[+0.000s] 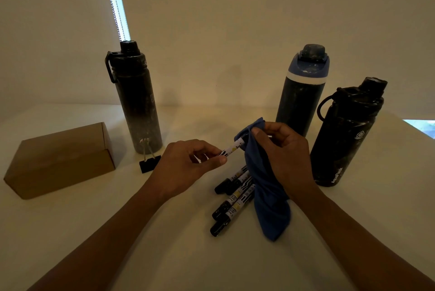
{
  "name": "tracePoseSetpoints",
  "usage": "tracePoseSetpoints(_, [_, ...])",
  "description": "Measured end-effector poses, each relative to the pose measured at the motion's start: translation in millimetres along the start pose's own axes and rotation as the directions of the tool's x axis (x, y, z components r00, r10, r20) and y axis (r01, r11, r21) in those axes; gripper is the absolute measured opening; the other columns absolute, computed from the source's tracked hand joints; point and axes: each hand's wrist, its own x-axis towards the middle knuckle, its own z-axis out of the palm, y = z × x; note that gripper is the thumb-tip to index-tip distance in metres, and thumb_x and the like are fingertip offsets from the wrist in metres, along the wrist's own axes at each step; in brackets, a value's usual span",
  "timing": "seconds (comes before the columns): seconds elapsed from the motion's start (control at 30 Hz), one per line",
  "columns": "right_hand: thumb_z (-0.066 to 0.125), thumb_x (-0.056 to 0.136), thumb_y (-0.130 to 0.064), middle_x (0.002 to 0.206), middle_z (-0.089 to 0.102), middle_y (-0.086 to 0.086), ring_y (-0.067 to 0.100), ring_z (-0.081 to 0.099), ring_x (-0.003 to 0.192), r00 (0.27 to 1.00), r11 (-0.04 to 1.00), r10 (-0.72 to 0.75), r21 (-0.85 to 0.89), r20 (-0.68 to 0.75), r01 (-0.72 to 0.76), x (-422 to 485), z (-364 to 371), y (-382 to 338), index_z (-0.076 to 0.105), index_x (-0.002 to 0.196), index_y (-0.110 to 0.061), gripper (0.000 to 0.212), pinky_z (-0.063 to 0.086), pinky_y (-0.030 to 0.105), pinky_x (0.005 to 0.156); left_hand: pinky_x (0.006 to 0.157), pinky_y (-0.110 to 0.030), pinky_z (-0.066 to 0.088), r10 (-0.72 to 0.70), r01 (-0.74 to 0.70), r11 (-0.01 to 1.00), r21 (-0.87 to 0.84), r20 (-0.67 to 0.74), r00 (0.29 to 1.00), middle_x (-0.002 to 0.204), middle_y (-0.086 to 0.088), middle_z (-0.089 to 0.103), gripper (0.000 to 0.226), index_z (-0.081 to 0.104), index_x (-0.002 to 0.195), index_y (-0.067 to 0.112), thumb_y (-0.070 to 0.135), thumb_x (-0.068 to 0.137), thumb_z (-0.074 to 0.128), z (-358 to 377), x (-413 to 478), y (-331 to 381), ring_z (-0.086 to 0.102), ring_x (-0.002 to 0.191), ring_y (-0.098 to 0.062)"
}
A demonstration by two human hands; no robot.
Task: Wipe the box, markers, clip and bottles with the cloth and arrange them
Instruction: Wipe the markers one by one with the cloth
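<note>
My left hand [188, 163] pinches one end of a white marker [233, 148] above the table. My right hand [282, 152] holds a blue cloth [266, 192] wrapped around the marker's other end; the cloth hangs down to the table. Several black-capped markers [231, 199] lie side by side under the hands, partly covered by the cloth. A brown cardboard box [58, 161] sits at the left. A black binder clip [148, 162] stands beside a tall black bottle [137, 100]. A blue-lidded bottle [303, 93] and a black bottle [346, 135] stand at the right.
The white table [188, 255] meets a plain wall at the back. A bright window strip with a bead chain [115, 1] runs down behind the left bottle. The table's right edge [414, 130] is close to the black bottle.
</note>
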Motion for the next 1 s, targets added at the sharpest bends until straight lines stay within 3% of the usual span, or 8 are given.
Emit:
tracePoseSetpoints(0.1, [0.072,0.095,-0.03,0.101,0.076,-0.011,0.008,0.073,0.097,1.0,1.0,-0.012,-0.008,0.015,0.012,-0.2,0.2,0.7,0.073,0.11,-0.025,0.015,0.062,0.038,0.086,0.07,-0.015,0.054,0.0,0.0,1.0,0.0,-0.012,1.0,0.09,0.022,0.074,0.026,0.079,0.1,0.041,0.059,0.082,0.077,1.4,-1.3,0.8,0.068,0.085,-0.001])
tracePoseSetpoints(0.27, [0.085,0.084,-0.025,0.106,0.077,-0.008,0.009,0.074,0.1,0.996,0.999,-0.017,0.038,0.093,0.014,-2.3,2.9,1.0,0.07,0.112,-0.02,0.033,0.06,0.029,0.086,0.066,-0.016,0.053,0.01,-0.011,1.0,-0.02,-0.023,1.0,0.086,0.022,0.072,0.019,0.079,0.094,0.04,0.051,0.079,0.084,0.5,-2.5,-1.2,0.067,0.079,-0.006])
tracePoseSetpoints(0.43, [0.072,0.095,-0.036,0.096,0.076,-0.012,0.007,0.072,0.094,0.999,0.998,-0.034,-0.044,-0.005,0.033,0.9,-1.7,0.3,0.073,0.105,-0.027,0.013,0.061,0.032,0.082,0.068,-0.016,0.052,0.018,-0.018,1.0,-0.01,-0.014,1.0,0.087,0.023,0.072,0.021,0.079,0.095,0.04,0.053,0.079,0.082,0.8,-1.8,1.1,0.066,0.08,-0.004])
tracePoseSetpoints(0.53, [0.071,0.095,-0.039,0.101,0.076,-0.01,0.008,0.072,0.099,1.0,0.998,-0.014,-0.054,-0.002,0.013,1.5,-2.8,1.6,0.071,0.107,-0.029,0.016,0.062,0.038,0.087,0.067,-0.015,0.052,0.026,-0.026,1.0,-0.012,-0.026,0.999,0.086,0.024,0.071,0.02,0.079,0.094,0.038,0.05,0.079,0.084,2.2,-2.9,3.1,0.066,0.079,-0.005])
tracePoseSetpoints(0.67, [0.084,0.084,-0.03,0.097,0.078,-0.006,0.012,0.076,0.093,0.998,0.999,0.007,0.042,0.066,-0.01,-2.9,1.9,-1.7,0.073,0.106,-0.02,0.026,0.061,0.033,0.084,0.068,-0.02,0.053,0.051,-0.051,0.999,-0.009,-0.055,0.997,0.087,0.02,0.072,0.018,0.078,0.092,0.039,0.047,0.078,0.087,0.7,-3.4,0.4,0.067,0.08,-0.01])
tracePoseSetpoints(0.87, [0.075,0.092,-0.039,0.095,0.076,-0.014,0.004,0.072,0.092,0.999,0.994,-0.021,-0.105,-0.024,0.019,0.3,-1.7,-0.4,0.074,0.104,-0.029,0.016,0.062,0.031,0.084,0.068,-0.017,0.051,0.082,-0.081,0.997,0.017,-0.073,0.994,0.088,0.022,0.071,0.019,0.078,0.093,0.038,0.045,0.079,0.088,2.2,-3.1,2.3,0.066,0.082,-0.009])
tracePoseSetpoints(1.0, [0.083,0.085,-0.033,0.098,0.078,-0.012,0.006,0.074,0.093,0.998,0.999,-0.03,-0.037,0.064,0.032,-3.5,0.2,-2.9,0.072,0.105,-0.023,0.025,0.061,0.026,0.082,0.068,-0.013,0.048,0.102,-0.098,0.994,0.057,-0.084,0.991,0.087,0.019,0.071,0.02,0.077,0.093,0.037,0.045,0.079,0.088,1.9,-3.7,1.9,0.066,0.083,-0.008])
